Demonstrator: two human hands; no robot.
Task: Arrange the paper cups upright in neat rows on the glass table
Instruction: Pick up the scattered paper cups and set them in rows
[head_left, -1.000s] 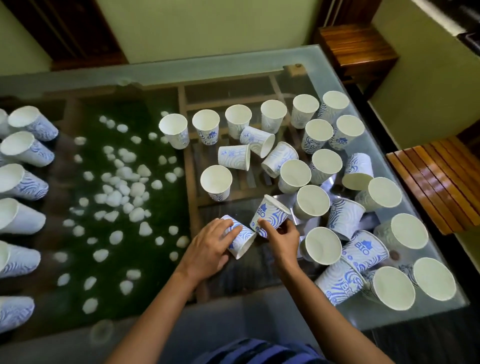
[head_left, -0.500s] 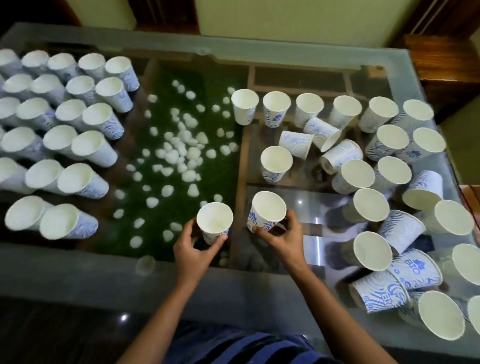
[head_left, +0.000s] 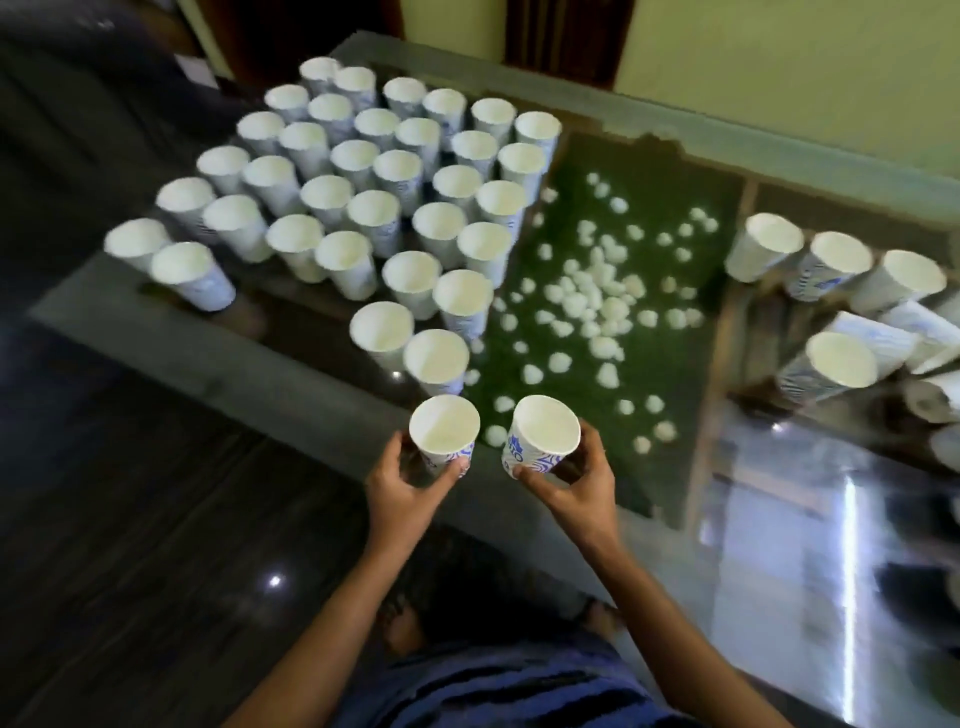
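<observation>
Dark floor (head_left: 130, 519) fills the lower left. On the glass table (head_left: 223, 358), in the upper left of the frame, a block of upright cups (head_left: 363, 208) stands in tight rows, its nearest cup just beyond the held ones. White pebbles (head_left: 587, 301) lie under the glass at centre. Loose cups (head_left: 841, 358) crowd the right edge, some tipped. At lower centre, the left hand (head_left: 400, 488) grips the left cup (head_left: 444, 428) and the right hand (head_left: 576, 483) grips the right cup (head_left: 545, 423), fingers curled round the walls. Both cups are white with blue print, upright with mouths up, slightly apart.
</observation>
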